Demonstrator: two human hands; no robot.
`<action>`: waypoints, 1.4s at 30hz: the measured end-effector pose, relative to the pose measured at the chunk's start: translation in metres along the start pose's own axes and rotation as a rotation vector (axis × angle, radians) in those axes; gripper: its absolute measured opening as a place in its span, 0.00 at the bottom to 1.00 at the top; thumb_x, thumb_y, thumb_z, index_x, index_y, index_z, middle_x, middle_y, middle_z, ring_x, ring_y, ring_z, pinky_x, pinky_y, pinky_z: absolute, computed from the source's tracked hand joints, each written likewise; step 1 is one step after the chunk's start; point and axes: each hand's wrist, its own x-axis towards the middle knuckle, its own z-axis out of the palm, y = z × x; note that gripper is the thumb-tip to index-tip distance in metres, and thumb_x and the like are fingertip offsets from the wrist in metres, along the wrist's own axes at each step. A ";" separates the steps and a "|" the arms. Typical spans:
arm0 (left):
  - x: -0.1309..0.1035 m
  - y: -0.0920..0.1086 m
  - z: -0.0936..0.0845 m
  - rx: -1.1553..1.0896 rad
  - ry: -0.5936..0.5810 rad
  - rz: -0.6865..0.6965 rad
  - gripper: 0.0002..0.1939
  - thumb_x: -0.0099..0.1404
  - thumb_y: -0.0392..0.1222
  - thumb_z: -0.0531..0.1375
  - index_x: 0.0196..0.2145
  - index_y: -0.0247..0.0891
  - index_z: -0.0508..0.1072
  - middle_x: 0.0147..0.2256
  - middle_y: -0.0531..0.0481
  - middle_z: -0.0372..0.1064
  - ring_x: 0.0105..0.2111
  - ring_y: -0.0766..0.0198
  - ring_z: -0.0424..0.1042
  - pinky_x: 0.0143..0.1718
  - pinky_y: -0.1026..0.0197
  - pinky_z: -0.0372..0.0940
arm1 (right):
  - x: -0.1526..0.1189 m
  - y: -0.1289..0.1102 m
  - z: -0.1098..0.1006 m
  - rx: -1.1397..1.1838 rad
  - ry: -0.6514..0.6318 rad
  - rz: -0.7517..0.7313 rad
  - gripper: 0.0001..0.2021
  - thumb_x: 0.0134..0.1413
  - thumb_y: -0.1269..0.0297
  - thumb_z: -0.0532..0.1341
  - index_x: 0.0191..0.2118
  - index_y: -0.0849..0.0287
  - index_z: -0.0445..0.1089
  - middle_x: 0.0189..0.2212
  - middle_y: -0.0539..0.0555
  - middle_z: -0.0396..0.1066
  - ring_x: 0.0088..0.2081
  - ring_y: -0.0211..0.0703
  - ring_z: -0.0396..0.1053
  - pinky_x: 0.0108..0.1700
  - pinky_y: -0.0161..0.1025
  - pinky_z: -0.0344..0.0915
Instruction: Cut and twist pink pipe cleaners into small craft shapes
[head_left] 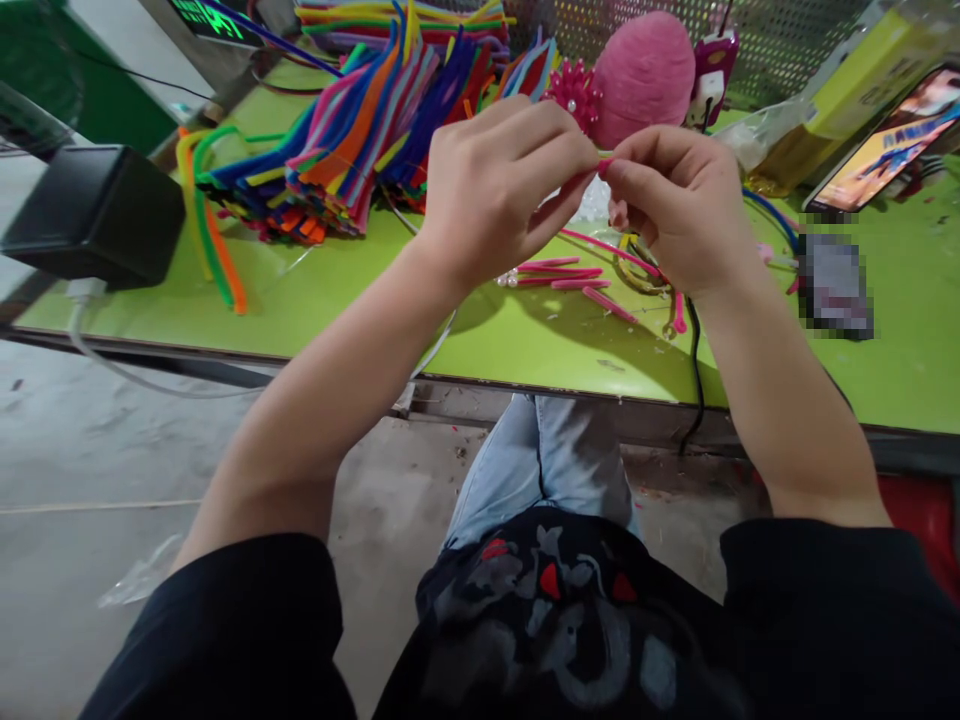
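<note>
By the pink ball [643, 78], the left hand [499, 185] and right hand [686, 205] pinch a pink piece [604, 166], likely light and bendable, best gripped at its ends.

A craft workshop, judging by the pipe-cleaner bundles [367, 110] heaped on a green workbench [510, 345].
</note>
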 end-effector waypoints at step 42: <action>-0.001 -0.004 0.017 -0.175 -0.078 -0.187 0.10 0.69 0.48 0.59 0.31 0.45 0.75 0.29 0.47 0.76 0.32 0.58 0.73 0.39 0.53 0.68 | -0.005 0.001 0.004 -0.256 -0.007 0.091 0.20 0.57 0.46 0.72 0.29 0.53 0.67 0.24 0.50 0.66 0.27 0.38 0.59 0.31 0.41 0.59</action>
